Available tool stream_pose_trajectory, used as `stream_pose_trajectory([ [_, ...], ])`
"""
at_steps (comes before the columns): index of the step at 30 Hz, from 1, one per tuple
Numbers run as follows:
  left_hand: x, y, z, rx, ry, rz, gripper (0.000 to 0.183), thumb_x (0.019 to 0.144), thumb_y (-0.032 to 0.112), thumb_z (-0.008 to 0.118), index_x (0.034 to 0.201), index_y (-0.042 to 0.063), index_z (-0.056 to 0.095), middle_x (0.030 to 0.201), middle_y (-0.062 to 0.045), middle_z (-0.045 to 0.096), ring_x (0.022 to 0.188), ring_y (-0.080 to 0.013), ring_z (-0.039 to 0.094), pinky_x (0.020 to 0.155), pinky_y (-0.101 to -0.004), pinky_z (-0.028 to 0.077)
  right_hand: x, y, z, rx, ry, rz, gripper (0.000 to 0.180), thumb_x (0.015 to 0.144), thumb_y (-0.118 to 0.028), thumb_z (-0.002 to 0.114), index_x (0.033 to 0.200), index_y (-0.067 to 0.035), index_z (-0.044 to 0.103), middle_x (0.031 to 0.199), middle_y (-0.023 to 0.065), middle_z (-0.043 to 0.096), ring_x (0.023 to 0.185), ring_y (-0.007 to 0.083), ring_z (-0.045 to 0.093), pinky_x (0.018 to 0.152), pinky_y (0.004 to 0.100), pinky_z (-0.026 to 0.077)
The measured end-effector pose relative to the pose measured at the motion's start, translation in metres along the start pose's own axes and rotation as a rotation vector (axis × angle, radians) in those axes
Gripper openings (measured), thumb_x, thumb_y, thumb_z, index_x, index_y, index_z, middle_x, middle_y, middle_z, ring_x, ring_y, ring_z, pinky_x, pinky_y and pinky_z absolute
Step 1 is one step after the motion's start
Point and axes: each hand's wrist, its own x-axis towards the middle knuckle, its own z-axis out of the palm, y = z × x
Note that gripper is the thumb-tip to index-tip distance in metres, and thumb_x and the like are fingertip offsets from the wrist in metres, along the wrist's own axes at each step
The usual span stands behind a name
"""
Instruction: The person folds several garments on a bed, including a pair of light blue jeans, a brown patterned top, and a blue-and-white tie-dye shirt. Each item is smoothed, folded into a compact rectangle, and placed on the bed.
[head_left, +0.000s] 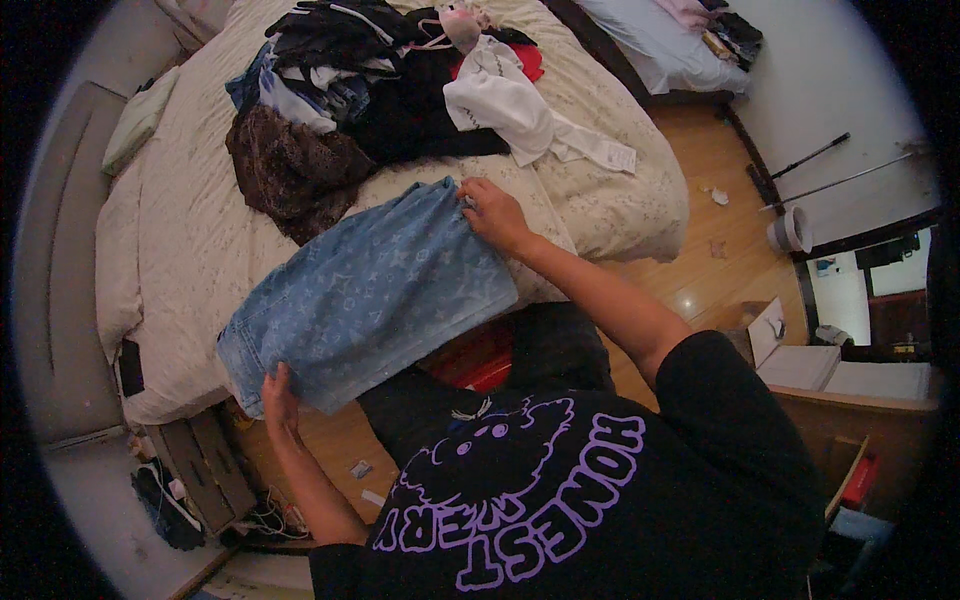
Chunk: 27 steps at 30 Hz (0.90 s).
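A pair of patterned light-blue denim bottoms (375, 285), apparently folded lengthwise, stretches between my hands at the bed's near edge. My left hand (280, 397) grips it at the waistband end, thumb on top and fingers hidden underneath. At the far end my right hand (491, 214) pinches the upper corner. Just beyond the denim, a brown lace-like garment (292, 165) lies at the near side of a heap of dark clothes (420, 112). A white garment (502, 97) with dark zigzag trim trails off the heap to the right.
The bed has a cream floral cover (622, 195) and a grey headboard (71, 262) at left. A white bin (791, 229) and long-handled tools (810, 155) stand by the right wall. Paper scraps (718, 195) lie on the wooden floor (697, 150). A nightstand (202, 472) is at lower left.
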Motion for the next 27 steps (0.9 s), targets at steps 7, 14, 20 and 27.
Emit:
stream_pose_trajectory([
  [7,-0.021,0.035,0.010,0.089,-0.132,0.106,0.058,0.075,0.024,0.067,0.120,-0.003,0.041,0.117,-0.011,0.047,0.106,-0.0242,0.044,0.090,-0.0386,0.033,0.057,-0.019,0.002,-0.211,-0.361,-0.156,0.033,0.070,-0.006,0.054,0.102,-0.010,0.059,0.102,0.0104,0.058,0.092,0.0305,0.056,0.078,0.0372,0.046],
  [14,-0.039,0.056,-0.033,0.144,-0.030,0.593,0.045,0.077,0.016,0.061,0.116,0.001,0.044,0.108,-0.009,0.051,0.095,-0.0223,0.049,0.083,-0.0372,0.037,0.115,-0.034,0.003,-0.131,-1.077,-0.229,0.058,0.068,-0.026,0.066,0.121,-0.011,0.049,0.112,0.0128,0.056,0.101,0.0287,0.054,0.087,0.0370,0.041],
  [20,-0.048,0.084,-0.017,-0.195,-0.190,0.648,0.042,0.078,0.011,0.059,0.115,0.001,0.044,0.109,-0.011,0.050,0.096,-0.0238,0.049,0.085,-0.0368,0.038,0.106,-0.071,0.005,-0.090,-1.253,-0.242,0.066,0.068,-0.041,0.067,0.120,-0.006,0.049,0.110,0.0161,0.056,0.100,0.0313,0.053,0.085,0.0372,0.041],
  [27,-0.031,0.083,-0.036,0.092,0.021,0.489,0.038,0.077,0.013,0.063,0.108,-0.003,0.048,0.108,-0.013,0.052,0.099,-0.0236,0.050,0.087,-0.0363,0.038,0.154,-0.045,0.005,-0.161,-1.283,-0.222,0.047,0.070,-0.045,0.063,0.095,-0.005,0.063,0.088,0.0116,0.064,0.082,0.0256,0.060,0.071,0.0366,0.045],
])
